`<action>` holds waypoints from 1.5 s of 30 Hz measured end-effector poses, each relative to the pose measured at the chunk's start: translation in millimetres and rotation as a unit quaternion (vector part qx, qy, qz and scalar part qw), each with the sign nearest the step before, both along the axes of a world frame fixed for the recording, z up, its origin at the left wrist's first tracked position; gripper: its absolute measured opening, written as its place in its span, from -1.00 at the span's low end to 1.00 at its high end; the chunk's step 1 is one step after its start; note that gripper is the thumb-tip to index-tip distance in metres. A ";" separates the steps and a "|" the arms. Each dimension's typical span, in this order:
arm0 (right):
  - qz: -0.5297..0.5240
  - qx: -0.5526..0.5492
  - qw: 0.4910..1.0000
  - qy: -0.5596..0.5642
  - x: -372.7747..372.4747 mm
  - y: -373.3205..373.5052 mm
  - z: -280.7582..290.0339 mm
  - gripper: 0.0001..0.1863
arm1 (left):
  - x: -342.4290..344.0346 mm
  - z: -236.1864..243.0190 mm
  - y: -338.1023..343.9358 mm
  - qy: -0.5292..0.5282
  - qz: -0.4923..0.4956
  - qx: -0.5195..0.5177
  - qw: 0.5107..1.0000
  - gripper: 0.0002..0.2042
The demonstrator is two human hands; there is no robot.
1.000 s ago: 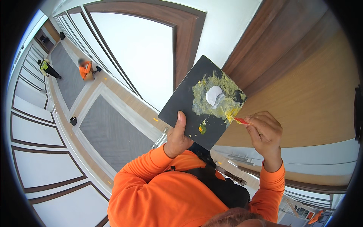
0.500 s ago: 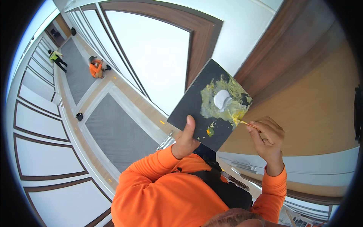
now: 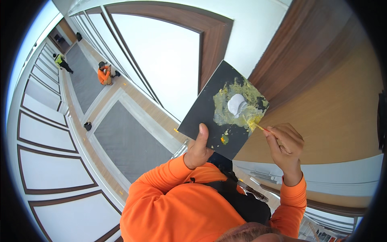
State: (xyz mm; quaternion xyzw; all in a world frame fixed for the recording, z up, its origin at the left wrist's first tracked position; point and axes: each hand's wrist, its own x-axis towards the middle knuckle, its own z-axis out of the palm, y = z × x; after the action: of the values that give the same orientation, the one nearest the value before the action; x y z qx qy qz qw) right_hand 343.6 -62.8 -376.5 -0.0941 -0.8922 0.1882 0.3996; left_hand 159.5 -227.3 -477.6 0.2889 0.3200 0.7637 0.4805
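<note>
My left hand [image 3: 197,149] grips a square black board [image 3: 201,109] by its lower left part, thumb on top. On the board lie a dollop of white paste [image 3: 236,105], smeared pale green and yellow paint [image 3: 252,121], and a small yellow-green blob [image 3: 224,139]. My right hand [image 3: 286,143] pinches a thin red tool [image 3: 266,130] coated with yellow, its tip in the yellow smear at the board's right edge.
A person in orange [image 3: 104,76] crouches by the panelled wall; another in a yellow vest [image 3: 60,60] is farther back. Black bags [image 3: 88,126] lie on the floor. A brown wood surface [image 3: 318,117] fills the right.
The view has shifted, putting board, hands and corridor farther right than a second ago. The red tool has turned slightly, showing a slimmer, yellow-coated side.
</note>
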 end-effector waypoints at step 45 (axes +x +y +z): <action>-0.258 0.402 0.857 0.192 28.2 97.0 307.2 -0.84 | -6.8 -1.2 0.7 -0.036 0.145 0.065 0.987 -0.33</action>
State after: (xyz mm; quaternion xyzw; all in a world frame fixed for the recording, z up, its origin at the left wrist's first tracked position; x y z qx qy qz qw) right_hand 371.8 34.2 -69.3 -0.1145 -0.7393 -0.2821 0.6006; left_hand 152.7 -226.6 -478.8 0.2424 0.2910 0.8544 0.3558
